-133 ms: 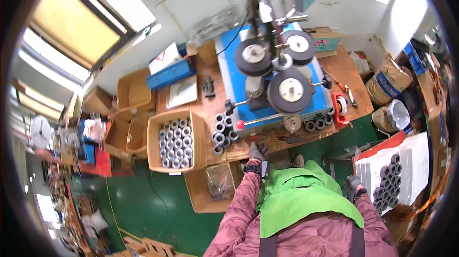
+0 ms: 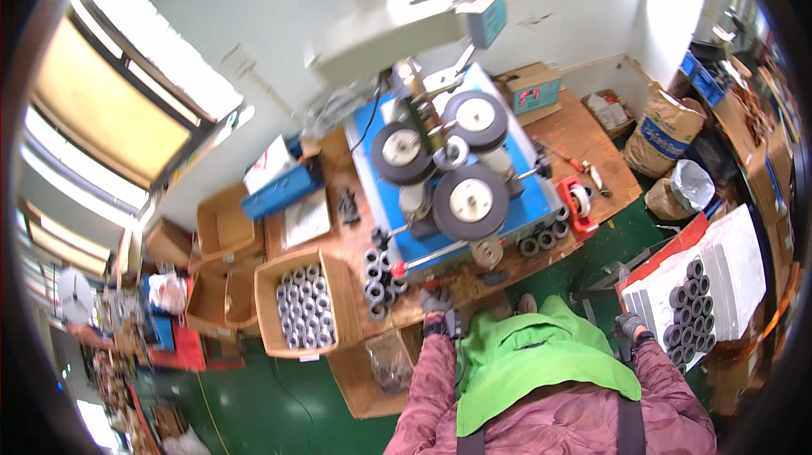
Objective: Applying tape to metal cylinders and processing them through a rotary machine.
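My left hand [image 2: 436, 299], in a dark grey glove, rests at the bench's front edge with its fingers stretched out and nothing visible in them. It is nearest to a cluster of grey metal rings [image 2: 376, 293] and the red-knobbed lever [image 2: 398, 268] of a blue machine [image 2: 408, 246]. Three dark wheels [image 2: 471, 204] on that machine surround a small ring [image 2: 452, 153]. My right hand [image 2: 628, 325], gloved too, hangs beside a white board [image 2: 734, 273] bearing several dark rings [image 2: 687, 313]. Its fingers look loosely apart, with no object showing in them.
A cardboard box [image 2: 338, 286] full of rings stands on the bench's left, with an open carton [image 2: 355, 387] below. More rings [image 2: 541, 241] and a red tape dispenser [image 2: 578, 207] lie right of the machine. A paper sack [image 2: 664, 129] stands far right.
The whole view has turned and shifted, so the machine and bench sit further left and lower. Both hands look almost unmoved beside the bench edge and the white board.
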The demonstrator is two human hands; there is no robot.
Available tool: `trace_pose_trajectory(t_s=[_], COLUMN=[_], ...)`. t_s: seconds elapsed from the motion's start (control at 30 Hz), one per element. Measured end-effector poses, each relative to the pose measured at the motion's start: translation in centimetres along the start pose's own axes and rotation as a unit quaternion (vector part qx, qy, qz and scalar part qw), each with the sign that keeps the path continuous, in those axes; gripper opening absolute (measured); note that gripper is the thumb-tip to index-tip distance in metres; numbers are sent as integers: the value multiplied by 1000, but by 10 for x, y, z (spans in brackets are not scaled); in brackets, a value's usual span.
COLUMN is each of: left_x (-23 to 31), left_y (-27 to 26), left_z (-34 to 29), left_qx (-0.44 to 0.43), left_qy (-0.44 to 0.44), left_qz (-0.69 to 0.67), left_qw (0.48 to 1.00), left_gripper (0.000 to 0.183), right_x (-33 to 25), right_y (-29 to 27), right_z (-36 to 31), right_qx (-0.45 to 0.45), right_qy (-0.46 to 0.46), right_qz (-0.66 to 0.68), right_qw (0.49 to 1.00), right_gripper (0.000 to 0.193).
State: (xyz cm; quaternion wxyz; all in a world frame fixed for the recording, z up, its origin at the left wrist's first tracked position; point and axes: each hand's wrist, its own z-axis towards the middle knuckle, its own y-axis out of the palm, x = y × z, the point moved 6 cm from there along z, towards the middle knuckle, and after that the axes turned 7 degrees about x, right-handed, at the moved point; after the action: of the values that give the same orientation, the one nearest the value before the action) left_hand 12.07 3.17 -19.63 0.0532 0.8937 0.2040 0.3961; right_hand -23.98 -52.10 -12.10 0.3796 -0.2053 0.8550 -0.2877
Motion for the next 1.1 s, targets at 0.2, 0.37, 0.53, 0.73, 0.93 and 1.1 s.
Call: trace_pose_trajectory(t_s=[0.2,0.37,0.53,0.73,0.93,1.1], left_x=[23,34,50,36,-14,-26], left_y=[50,81,57,61,14,103], left_z=[-41,-64,-70,-70,4,-35], left_qx=[117,98,115,105,-75,56], left_qy=[-184,-219,-186,-197,-323,-244], left_qz=[-266,-266,-240,-240,-542,-237], left_qw=[939,934,946,945,772,939], left_gripper=[63,65,64,62,56,57], right_x=[11,16,-31,-22,-65,20], right_y=[-15,-5,-4,31,26,39], right_z=[-41,-30,-16,-40,-64,-97], right_qx=[27,34,-22,-57,-33,37], right_qy=[286,189,73,-105,30,-11], right_qz=[195,66,-217,-393,-132,-266], right_qw=[938,979,973,912,990,963], right_gripper=[21,23,33,19,15,19])
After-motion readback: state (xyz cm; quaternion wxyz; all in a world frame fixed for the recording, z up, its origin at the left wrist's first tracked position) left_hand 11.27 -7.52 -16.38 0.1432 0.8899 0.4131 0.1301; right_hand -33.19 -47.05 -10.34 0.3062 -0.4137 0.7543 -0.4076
